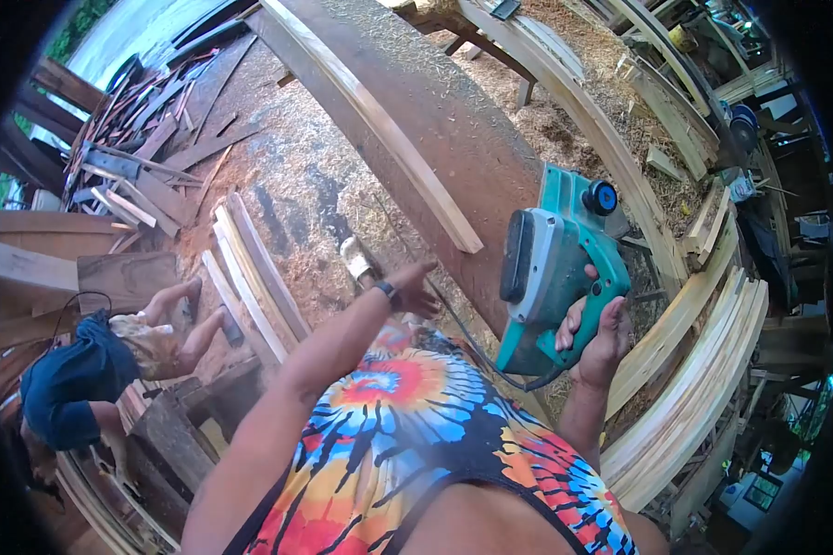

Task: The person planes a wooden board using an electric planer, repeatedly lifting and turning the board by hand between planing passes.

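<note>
My right hand [594, 335] is wrapped around the rear handle of a teal electric planer [544, 264]. The planer is tilted, with its black side cover facing left and its round blue-capped knob at the top. A dark power cord [467, 335] runs from the handle back past my left hand. My left hand [414, 289], with a dark band at the wrist, is held out in front of my body, fingers extended and holding nothing. Just beyond both hands, a long pale wooden strip [389, 139] lies along a brown wooden bench [453, 111].
Another person [93, 370] bends over at the left, near several pale boards [250, 268]. Scrap wood [148, 157] is piled at the far left. Long curved planks [694, 388] are stacked at my right. Wood shavings [315, 120] cover the ground.
</note>
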Motion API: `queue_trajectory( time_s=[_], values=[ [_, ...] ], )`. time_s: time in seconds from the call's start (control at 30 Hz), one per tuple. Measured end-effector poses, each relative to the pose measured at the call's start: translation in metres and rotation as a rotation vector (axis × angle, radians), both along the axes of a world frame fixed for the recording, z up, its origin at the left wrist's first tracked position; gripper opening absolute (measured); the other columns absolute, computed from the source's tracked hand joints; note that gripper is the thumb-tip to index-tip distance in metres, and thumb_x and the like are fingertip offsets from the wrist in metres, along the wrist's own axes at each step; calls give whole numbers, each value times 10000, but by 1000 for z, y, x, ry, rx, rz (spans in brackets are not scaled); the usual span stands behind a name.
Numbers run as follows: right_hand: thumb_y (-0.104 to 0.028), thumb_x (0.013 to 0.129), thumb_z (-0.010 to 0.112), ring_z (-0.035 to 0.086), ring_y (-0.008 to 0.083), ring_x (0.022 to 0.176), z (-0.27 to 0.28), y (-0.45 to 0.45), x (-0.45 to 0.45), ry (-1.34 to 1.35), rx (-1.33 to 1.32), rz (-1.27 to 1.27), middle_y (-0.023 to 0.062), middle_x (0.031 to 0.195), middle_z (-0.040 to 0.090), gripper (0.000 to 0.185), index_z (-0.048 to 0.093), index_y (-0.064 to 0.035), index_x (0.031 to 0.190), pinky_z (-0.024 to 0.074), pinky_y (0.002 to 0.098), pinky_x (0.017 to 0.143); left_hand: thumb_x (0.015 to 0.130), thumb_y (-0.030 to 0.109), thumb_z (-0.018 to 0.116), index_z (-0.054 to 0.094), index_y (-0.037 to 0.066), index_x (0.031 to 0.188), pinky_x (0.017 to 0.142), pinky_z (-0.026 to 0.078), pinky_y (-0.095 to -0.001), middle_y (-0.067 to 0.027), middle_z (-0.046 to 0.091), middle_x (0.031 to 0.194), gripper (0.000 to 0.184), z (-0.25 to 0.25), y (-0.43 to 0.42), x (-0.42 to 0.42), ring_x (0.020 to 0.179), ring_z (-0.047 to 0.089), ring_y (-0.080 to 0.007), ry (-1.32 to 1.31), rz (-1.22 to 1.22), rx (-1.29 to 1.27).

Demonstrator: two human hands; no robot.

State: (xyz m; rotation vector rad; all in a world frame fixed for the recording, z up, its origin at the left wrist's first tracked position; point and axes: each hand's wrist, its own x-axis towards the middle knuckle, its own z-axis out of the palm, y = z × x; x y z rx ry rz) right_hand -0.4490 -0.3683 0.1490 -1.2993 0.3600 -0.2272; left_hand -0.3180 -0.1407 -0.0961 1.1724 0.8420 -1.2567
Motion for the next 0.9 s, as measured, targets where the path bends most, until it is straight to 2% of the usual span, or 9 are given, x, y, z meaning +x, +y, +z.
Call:
queue_trajectory(
  time_s=[0.07,0.13,0.17,0.2,0.23,0.27,0.37,0.47,0.9],
  values=[
    [-594,1003,512,484,144,464,0,5,4,-13,13,11,55,674,493,742,450,9,1431,436,308,440,1010,214,531,561,30,1296,922,527,-517,-192,649,1096,342,-13,-14,-5,1080,655,-280,75,416,-367],
    [-596,1001,513,483,144,464,-6,8,8,-22,46,18,56,675,492,740,447,3,1432,437,309,437,1007,202,536,612,5,1084,570,513,-415,-114,628,852,225,-98,-9,23,628,584,-250,-69,687,-450],
    [-597,1000,513,483,143,463,-10,10,8,-23,64,18,57,675,492,739,446,-1,1432,437,310,436,995,134,537,606,27,992,520,471,-331,-36,524,671,127,-117,9,43,505,485,-188,-116,810,-463],
    [-607,997,507,484,142,462,-15,14,10,-41,49,26,53,678,493,732,438,-18,1426,439,312,434,999,112,548,571,42,818,642,541,-390,-7,484,552,195,-204,50,88,538,534,-198,14,762,-600],
    [-624,994,496,485,142,462,-21,18,13,-49,38,13,50,678,492,748,428,-20,1431,444,311,439,991,104,573,596,68,884,516,464,-295,-31,519,641,115,-107,47,82,478,461,-163,-149,895,-438],
    [-640,990,485,485,143,462,-28,23,14,-55,29,3,46,679,492,765,418,-23,1436,449,310,445,993,127,610,597,70,870,512,460,-294,-34,527,664,136,-83,51,89,488,456,-155,-231,984,-295],
    [-663,989,457,481,138,461,-39,31,21,-62,65,-27,36,680,492,783,400,-31,1448,456,305,453,997,107,610,598,80,918,538,452,-299,-44,557,704,85,-146,108,104,557,493,-186,-325,1036,-406],
    [-665,992,441,475,134,463,-42,33,26,-76,88,-32,29,676,480,782,398,-33,1451,455,301,453,996,110,618,586,73,920,572,479,-296,-39,576,715,91,-101,120,90,580,513,-171,-217,1189,-217],
    [-644,1009,423,485,144,464,-8,28,42,4,77,-184,30,650,486,734,422,-52,1442,465,313,439,1010,136,564,605,57,852,418,390,-261,23,487,563,181,-167,127,108,408,397,-116,-114,851,-153]
  ],
)
